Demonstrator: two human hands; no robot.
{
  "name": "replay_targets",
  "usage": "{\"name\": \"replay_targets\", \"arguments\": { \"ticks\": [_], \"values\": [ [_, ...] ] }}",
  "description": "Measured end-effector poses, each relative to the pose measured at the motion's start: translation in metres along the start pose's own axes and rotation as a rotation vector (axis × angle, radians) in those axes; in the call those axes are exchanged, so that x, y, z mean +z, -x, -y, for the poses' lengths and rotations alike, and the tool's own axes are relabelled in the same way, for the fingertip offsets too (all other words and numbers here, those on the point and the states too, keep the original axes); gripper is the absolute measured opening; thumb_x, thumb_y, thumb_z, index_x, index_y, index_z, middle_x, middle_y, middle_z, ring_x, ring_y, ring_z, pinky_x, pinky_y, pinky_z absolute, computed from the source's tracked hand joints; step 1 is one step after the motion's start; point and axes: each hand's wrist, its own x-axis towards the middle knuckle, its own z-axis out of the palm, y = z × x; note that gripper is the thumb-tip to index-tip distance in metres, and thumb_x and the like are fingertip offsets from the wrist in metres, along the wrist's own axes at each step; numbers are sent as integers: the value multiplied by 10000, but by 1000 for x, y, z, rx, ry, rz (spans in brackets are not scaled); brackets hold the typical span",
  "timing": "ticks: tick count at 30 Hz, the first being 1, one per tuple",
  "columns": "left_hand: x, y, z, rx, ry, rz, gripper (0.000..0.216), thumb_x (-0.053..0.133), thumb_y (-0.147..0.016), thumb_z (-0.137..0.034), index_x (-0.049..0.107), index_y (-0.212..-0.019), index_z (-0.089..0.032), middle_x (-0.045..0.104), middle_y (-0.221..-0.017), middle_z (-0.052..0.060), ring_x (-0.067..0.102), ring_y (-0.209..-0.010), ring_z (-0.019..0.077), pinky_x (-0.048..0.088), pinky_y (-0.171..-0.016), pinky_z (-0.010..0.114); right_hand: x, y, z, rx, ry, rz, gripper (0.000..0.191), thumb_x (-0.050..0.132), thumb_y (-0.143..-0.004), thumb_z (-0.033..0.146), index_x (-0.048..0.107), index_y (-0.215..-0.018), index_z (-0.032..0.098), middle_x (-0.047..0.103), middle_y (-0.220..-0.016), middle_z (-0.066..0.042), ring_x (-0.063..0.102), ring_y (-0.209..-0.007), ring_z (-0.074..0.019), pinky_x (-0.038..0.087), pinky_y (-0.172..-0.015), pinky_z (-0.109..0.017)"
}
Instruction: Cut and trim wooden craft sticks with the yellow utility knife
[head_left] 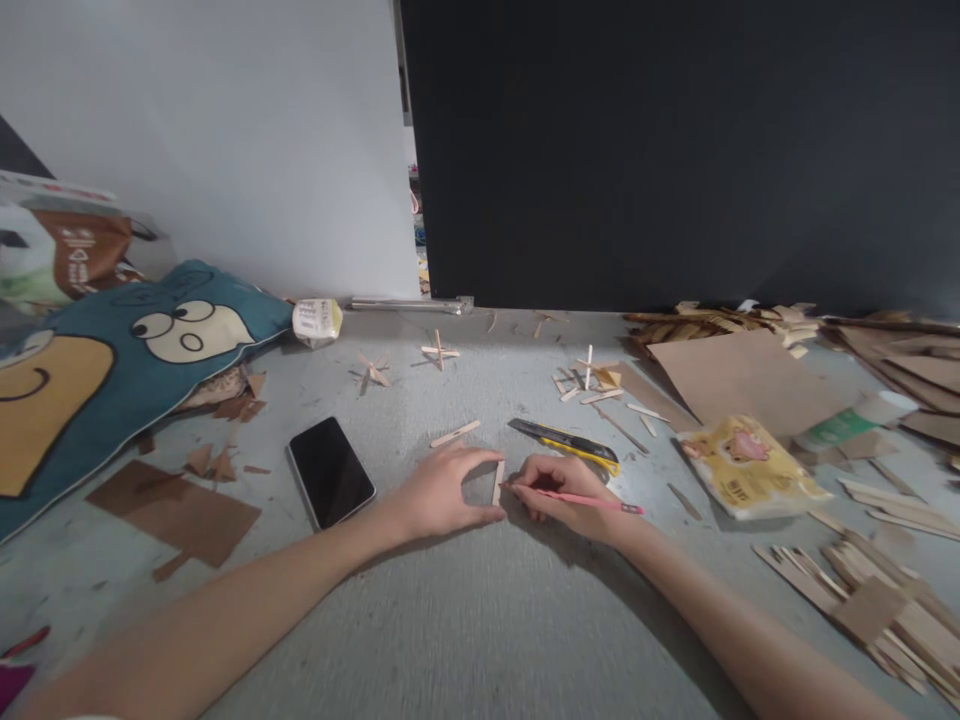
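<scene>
Between the thumb and index finger of my left hand (442, 492) a short wooden craft stick (497, 486) is held by its two ends. My right hand (566, 492) grips a pink pencil (592, 500), whose point is at or close to the stick's right edge. Just beyond my hands lie another craft stick (455, 433) with a dark slot or mark and a yellow and black utility knife (566, 442). Small crossed-stick pieces (440, 351) stand farther back on the table.
A black phone (331, 473) and brown cardboard (176, 512) lie left, near a blue cartoon cushion (142, 370). On the right are a yellow tissue pack (750, 468), a white-green tube (855, 420), cardboard sheets and bundled sticks (874, 605). A black panel (675, 150) stands behind.
</scene>
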Motion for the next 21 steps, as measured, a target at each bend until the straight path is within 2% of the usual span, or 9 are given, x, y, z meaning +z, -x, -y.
{"name": "replay_targets", "arguments": {
  "ticks": [21],
  "values": [
    [-1,0,-3,-34,1,-3,669,839,-784,-493,617,-1376,-278,672,-1364,100,601,-1303,332,483,-1084,481,-1,1,0,-4,6,15,358,709,-861,526,596,-725,214,637,-599,9,579,-518,-126,425,-488,-240]
  ]
}}
